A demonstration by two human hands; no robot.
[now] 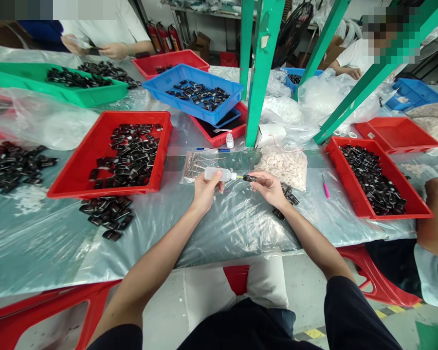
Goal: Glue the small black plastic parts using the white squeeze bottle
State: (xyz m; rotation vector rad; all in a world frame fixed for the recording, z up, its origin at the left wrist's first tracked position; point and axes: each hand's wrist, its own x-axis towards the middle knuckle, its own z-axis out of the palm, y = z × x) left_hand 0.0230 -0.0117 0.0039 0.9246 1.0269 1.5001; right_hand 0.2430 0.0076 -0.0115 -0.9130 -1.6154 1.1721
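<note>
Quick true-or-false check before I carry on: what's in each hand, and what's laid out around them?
1. The left hand holds a translucent bottle. True.
2. The right hand holds the pink tool. False: it holds a small black part; the pink tool lies on the table.
3. The bottle's tip points toward the right hand. True.
4. The bag of pale pieces lies left of the bottle. False: it lies to the right.
5. The red tray just right of the pink tool is empty. False: it holds many black pieces.
</note>
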